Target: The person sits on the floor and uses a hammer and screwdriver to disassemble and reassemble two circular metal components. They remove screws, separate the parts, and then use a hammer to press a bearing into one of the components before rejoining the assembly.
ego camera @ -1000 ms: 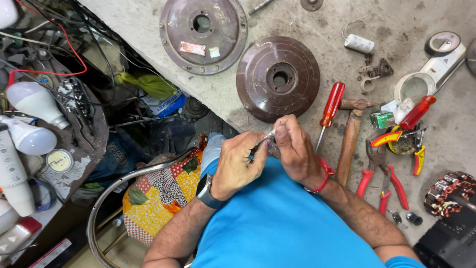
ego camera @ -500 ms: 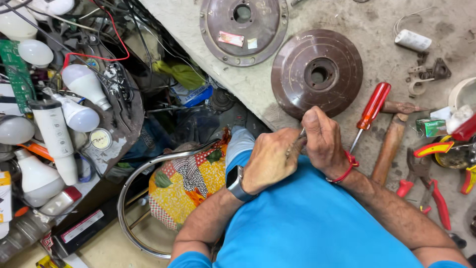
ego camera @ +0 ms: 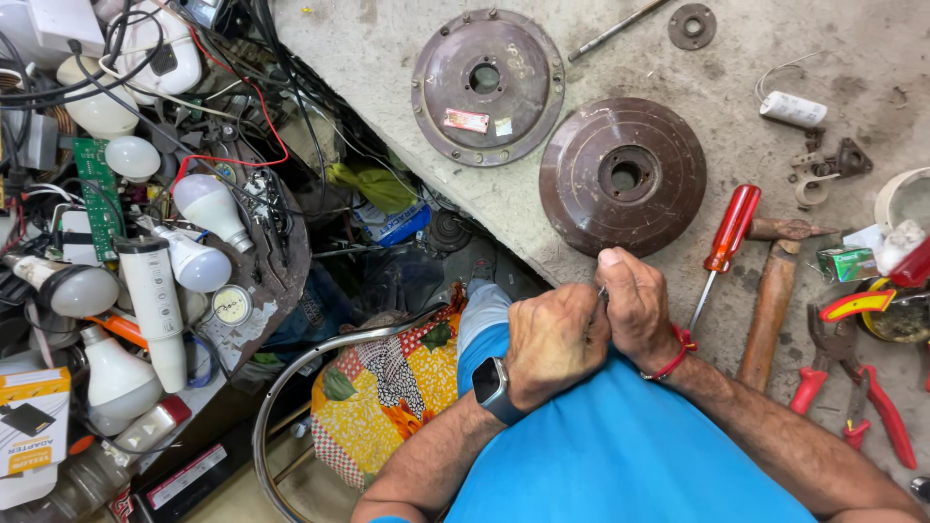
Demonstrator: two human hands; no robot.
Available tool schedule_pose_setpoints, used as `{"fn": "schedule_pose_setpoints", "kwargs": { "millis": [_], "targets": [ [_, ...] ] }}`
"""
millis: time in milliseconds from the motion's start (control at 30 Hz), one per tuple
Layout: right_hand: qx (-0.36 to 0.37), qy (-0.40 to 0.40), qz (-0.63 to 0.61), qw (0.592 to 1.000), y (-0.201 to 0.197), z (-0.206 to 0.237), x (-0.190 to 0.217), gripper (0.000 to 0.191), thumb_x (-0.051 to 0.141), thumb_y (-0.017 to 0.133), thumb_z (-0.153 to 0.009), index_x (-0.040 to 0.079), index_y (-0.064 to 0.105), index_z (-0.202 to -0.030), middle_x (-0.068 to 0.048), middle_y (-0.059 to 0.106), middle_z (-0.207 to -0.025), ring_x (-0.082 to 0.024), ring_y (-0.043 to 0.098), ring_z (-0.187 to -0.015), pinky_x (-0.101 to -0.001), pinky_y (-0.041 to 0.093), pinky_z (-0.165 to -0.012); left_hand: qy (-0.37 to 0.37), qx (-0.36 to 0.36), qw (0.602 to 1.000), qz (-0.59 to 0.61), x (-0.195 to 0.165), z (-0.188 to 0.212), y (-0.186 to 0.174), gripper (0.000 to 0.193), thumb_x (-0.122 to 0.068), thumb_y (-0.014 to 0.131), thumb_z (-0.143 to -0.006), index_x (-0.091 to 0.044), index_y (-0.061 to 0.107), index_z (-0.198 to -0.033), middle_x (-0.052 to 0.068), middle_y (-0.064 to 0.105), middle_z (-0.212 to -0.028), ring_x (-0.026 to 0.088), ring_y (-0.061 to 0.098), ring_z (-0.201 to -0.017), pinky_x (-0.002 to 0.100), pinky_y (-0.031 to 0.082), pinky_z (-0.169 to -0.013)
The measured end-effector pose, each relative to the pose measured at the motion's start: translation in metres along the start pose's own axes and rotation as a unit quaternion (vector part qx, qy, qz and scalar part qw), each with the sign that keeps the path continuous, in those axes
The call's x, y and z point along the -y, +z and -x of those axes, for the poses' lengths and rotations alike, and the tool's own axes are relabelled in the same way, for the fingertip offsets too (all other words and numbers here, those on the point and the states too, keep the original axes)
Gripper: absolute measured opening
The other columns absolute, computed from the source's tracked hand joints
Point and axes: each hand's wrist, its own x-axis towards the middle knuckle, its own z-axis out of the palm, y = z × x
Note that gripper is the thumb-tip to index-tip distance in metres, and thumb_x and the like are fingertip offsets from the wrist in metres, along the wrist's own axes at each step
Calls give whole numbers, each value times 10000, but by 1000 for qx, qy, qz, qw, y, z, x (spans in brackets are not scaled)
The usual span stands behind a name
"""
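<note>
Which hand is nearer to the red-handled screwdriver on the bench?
The right hand. It is just left of the screwdriver, near its shaft, not touching. The left hand is beyond the right hand, farther away.

A bare strip of concrete bench [ego camera: 387, 87] lies left of the ridged brown disc [ego camera: 623, 176]. Right of the disc, a red-handled screwdriver [ego camera: 725, 237], hammer [ego camera: 770, 295] and red pliers [ego camera: 852, 387] crowd the surface; a flanged cover [ego camera: 487, 85] sits just beside its upper left.

Bright even light, soft shadows, sharp focus.
</note>
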Motion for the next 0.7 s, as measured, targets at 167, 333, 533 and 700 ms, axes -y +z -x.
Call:
{"fn": "schedule_pose_setpoints", "kwargs": {
  "millis": [167, 333, 533, 700],
  "targets": [
    [42, -12, 30, 999, -2, 14, 4, 423, 266, 420, -1073, -4, 485, -754, -152, 479, -624, -239, 518, -554, -420, 390, -555, 8, -28, 999, -33, 1, 0, -12, 107, -81, 673, -824, -52, 576, -858, 124, 629, -789, 352, 661, -743, 478, 508, -617],
    [69, 80, -97, 990, -13, 13, 3, 475, 362, 443, -1126, 56, 482, -766, -14, 438, -658, -110, 425, -591, -322, 368, -518, 49, 34, 998, 11, 4, -4, -29, 215, -68, 681, -884, -52, 677, -1098, 108, 695, -913, 312, 686, -851, 442, 535, -663],
    [192, 212, -238, 928, -27, 1, 10, 379, 381, 613, -999, 60, 514, -1175, 64, 472, -778, -45, 416, -639, -230, 359, -522, 66, 34, 997, -32, 6, -14, -25, 213, -112, 711, -867, -40, 661, -1061, 113, 661, -936, 343, 642, -883, 450, 524, -665],
    [133, 287, -300, 900, -32, 4, 12, 488, 139, 784, -860, 26, 567, -1283, -1, 706, -1014, -49, 681, -864, -214, 583, -760, 78, 41, 996, 24, 12, -21, -20, 110, -48, 620, -831, -45, 609, -940, 128, 621, -867, 356, 621, -838, 470, 514, -673]
  ]
}}
